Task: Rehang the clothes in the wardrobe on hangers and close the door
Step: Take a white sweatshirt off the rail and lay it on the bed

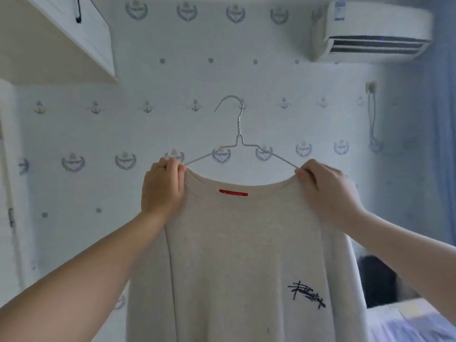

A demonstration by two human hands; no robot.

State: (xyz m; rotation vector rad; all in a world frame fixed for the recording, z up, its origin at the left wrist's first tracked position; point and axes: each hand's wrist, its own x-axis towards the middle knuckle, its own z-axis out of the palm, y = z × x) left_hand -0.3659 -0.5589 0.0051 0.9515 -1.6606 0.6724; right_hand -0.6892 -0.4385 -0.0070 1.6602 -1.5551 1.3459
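Observation:
A light grey T-shirt (237, 255) with a red neck label and a black scrawled logo hangs in front of me on a thin white wire hanger (238, 134). The hanger's arms run inside the collar and its hook points up, free in the air. My left hand (162, 188) grips the shirt's left shoulder at the collar over the hanger arm. On the other side, my right hand (325, 191) pinches the right shoulder at the collar in the same way. The shirt's lower part runs out of view.
A white upper cabinet (61, 45) with an open door juts out at top left. A wallpapered wall stands behind the shirt. An air conditioner (375, 33) hangs at top right. Blue curtain (441, 144) on the right, bed (407, 322) at lower right.

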